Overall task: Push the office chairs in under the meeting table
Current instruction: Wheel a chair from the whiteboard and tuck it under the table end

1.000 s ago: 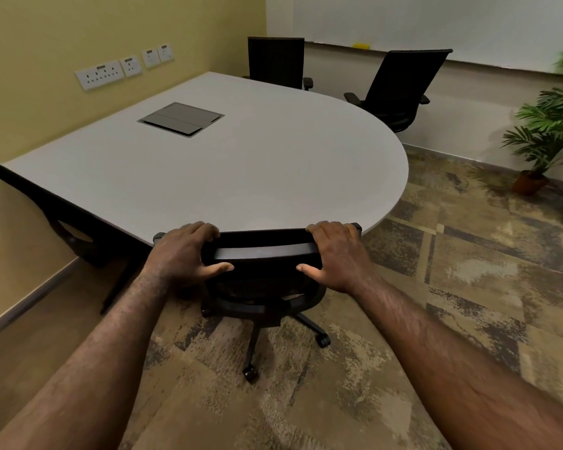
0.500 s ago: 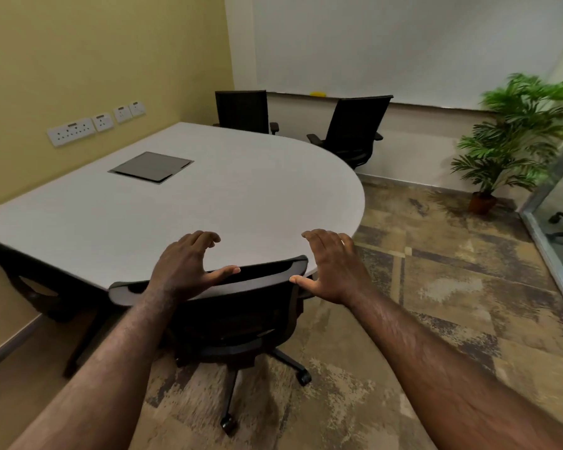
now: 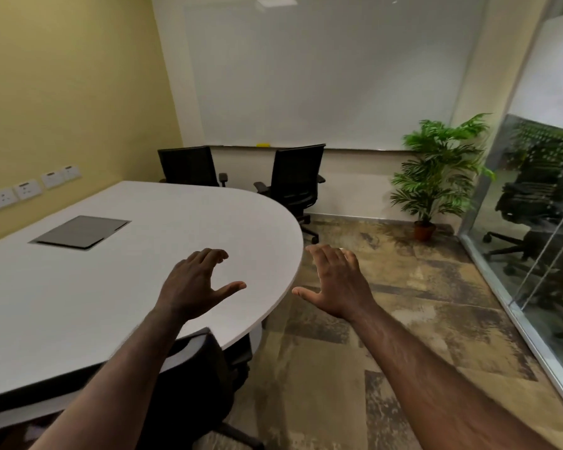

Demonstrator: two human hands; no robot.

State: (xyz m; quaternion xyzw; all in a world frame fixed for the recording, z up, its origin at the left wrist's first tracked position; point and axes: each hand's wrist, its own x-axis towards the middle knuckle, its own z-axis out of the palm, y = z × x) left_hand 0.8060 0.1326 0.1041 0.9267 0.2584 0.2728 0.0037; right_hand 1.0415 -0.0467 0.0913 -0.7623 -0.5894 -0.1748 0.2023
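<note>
Hovering above table [image 3: 78, 303]: my left hand [image 3: 194, 287], fingers spread, holding nothing. My right hand [image 3: 337, 285] just past rounded table edge, over carpet [image 3: 355, 368], also spread and empty. Near chair [image 3: 202, 378] below my left forearm, back tucked against table edge, seat under top. Far chairs [image 3: 294, 180] beyond table, by wall. Since half second ago: both hands lifted off chair back, chair further in.

Meeting table [image 3: 117, 280]: white top with a grey inset panel [image 3: 80, 231] at left. Office chairs, far side [image 3: 189, 165] [image 3: 298, 177] and lower centre [image 3: 202, 378]: black. Left wall [image 3: 62, 76]: pale yellow. Carpet [image 3: 355, 368]: mottled brown and tan patches. Potted plant [image 3: 439, 170] at right: green leaves, terracotta pot.
</note>
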